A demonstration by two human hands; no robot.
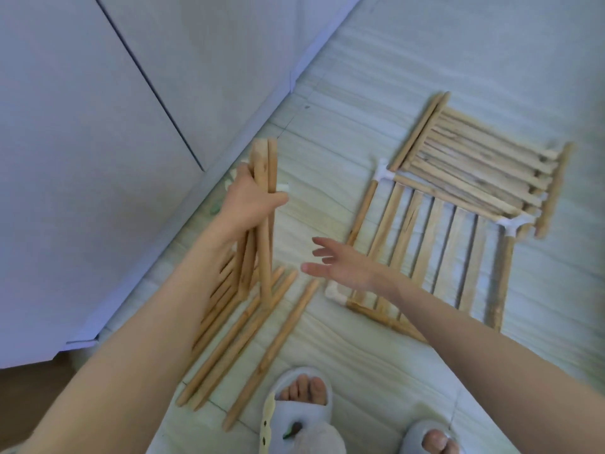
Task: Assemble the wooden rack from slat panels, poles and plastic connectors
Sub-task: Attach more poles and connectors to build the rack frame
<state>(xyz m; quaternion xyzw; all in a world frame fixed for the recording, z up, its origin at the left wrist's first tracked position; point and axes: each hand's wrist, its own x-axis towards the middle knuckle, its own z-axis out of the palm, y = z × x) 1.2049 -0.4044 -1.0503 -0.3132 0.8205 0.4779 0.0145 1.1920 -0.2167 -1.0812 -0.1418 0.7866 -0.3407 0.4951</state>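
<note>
Gripping bundle of poles [263,178] upright: left hand [248,201]; right hand [340,262] released, fingers spread above floor [376,77].

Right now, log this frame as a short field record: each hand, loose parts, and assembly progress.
left hand: grips a bundle of poles, held upright
right hand: open, fingers spread, holds nothing
loose poles: lying on the floor, near the slippers
slat panels: two on the floor, white connectors at the corners
progress: rack not yet standing
</note>
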